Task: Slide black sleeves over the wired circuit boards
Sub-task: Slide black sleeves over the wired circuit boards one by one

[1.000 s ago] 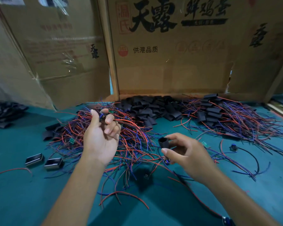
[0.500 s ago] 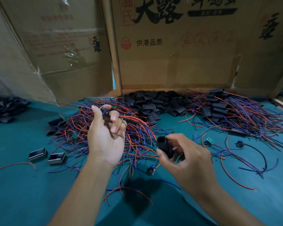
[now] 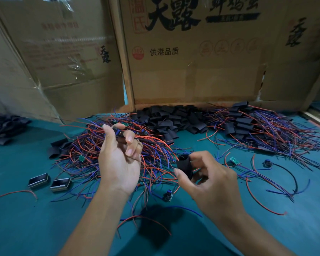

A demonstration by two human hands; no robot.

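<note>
My left hand pinched one small wired board above the wire heap. My right hand gripped one black sleeve. Two metal cases lay on the green table at left.

My left hand is raised over the near wire heap, pinching a small part at its fingertips. My right hand is just right of it and lower, gripping a sleeve. Behind both, a sleeve pile lies against the boxes. Right of that pile spreads a second wire heap. Two clips sit side by side on the table, left of my left wrist. A loose board lies between my wrists. More sleeves lie far left.
</note>
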